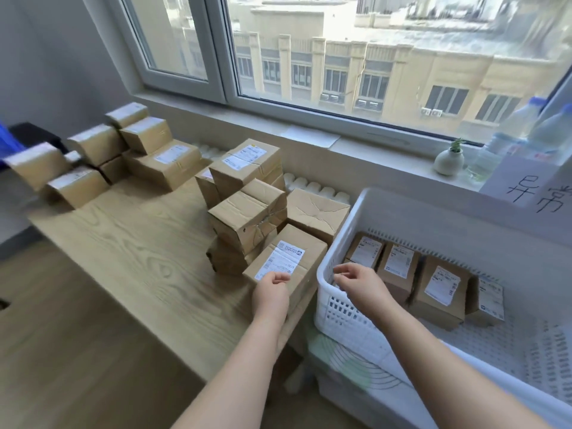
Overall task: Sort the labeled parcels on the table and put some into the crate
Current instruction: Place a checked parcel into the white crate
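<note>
Here's the parcel (305, 243), label (283, 263) up, lying on the table (139, 243) just left of the crate (335, 243), its far corner close by the crate's wall. The left hand (272, 294) is on its near end, fingers curled down at the label's edge. Whether they pinch it or merely rest there, I cannot tell. The right hand (356, 281) hangs over the crate's left rim, fingers loosely bent, nothing in them. The parcel's long axis runs away from the person, slanting toward the crate, so the left hand has the near short end and the right hand is near its crate-side flank. Left is the nearer; I'd expect it to lead the lift, the right to steady. Inside the crate, boxes (442, 292) stand in a row, with bare floor on the person's side of them.
</note>
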Available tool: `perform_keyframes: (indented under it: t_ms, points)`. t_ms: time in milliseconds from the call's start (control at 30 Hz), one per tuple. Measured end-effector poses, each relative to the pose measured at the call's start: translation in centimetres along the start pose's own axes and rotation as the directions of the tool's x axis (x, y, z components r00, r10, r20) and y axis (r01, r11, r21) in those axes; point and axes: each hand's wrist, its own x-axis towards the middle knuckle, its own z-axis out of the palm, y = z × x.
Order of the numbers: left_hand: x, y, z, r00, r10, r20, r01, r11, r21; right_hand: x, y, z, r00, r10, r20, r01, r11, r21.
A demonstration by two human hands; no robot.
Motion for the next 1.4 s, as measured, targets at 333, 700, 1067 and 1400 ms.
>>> perform_keyframes:
  t_ms: [333, 700, 1067, 1400]
  points:
    - [7.7, -1.4, -12.4, 0.999, 0.029, -0.038, -0.027, 0.999, 0.042, 2.5, -7.4, 10.6, 1.0, -0.017, -0.022, 0.018, 0.998, 0.063]
    - [17.6, 2.5, -19.8, 0.973, 0.131, 0.191, -0.162, 0.974, 0.158, 3.1, -12.6, 20.1, 0.976, 0.145, -0.163, -0.108, 0.97, 0.216]
    - [20.3, 7.8, -17.3, 0.937, 0.139, 0.32, -0.22, 0.947, 0.234, 8.0, -16.1, 17.6, 0.966, 0.21, -0.153, -0.161, 0.946, 0.282]
    - [19.3, 7.1, -18.1, 0.939, 0.08, 0.335, -0.141, 0.976, 0.163, 9.4, -14.7, 18.2, 0.96, 0.239, -0.146, -0.172, 0.914, 0.367]
